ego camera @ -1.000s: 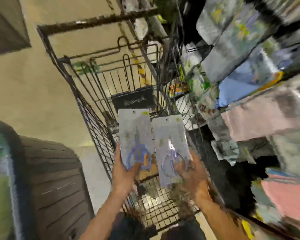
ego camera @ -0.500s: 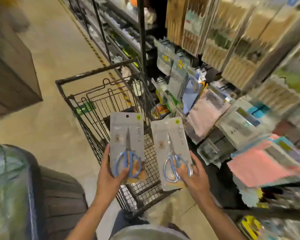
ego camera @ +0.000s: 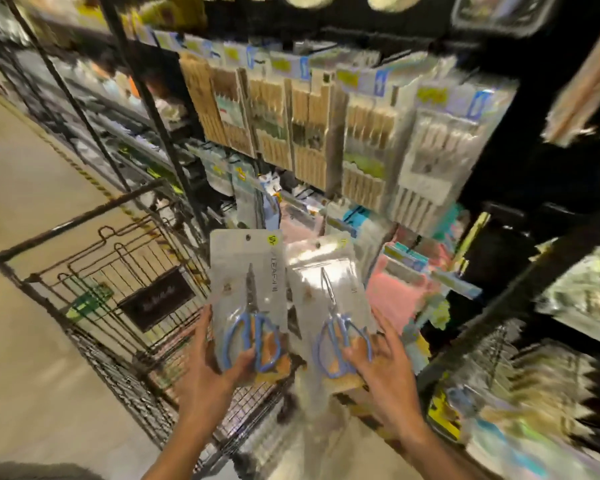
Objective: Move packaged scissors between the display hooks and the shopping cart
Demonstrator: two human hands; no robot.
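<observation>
**Q:** Status of both hands?

**A:** My left hand [ego camera: 219, 362] grips the lower end of one flat grey card pack holding blue-handled scissors [ego camera: 248, 299], thumb across the handles. My right hand [ego camera: 378, 362] holds a second, glossier clear-fronted pack of blue-handled scissors [ego camera: 329, 306] the same way, fingers spread behind it, thumb in front. Both packs upright, side by side, edges nearly touching.

**Q:** Where are they relative to the black wire shopping cart?

**A:** The cart [ego camera: 94, 271] sits to the left of my left hand and below both hands. The packs are raised above its near right corner, not inside it. Ahead of and above my hands hang rows of packaged goods on the dark display rack [ego camera: 326, 133]; the hooks themselves are too blurred to pick out.

**Q:** Progress?

**A:** Judgement only: mid-transfer. Neither pack is on a hook or in the cart. Hang holes point up toward the rack, so hanging looks like the step in hand, but direction cannot be confirmed. Left to do: place both packs. Cart contents cannot be made out.
</observation>
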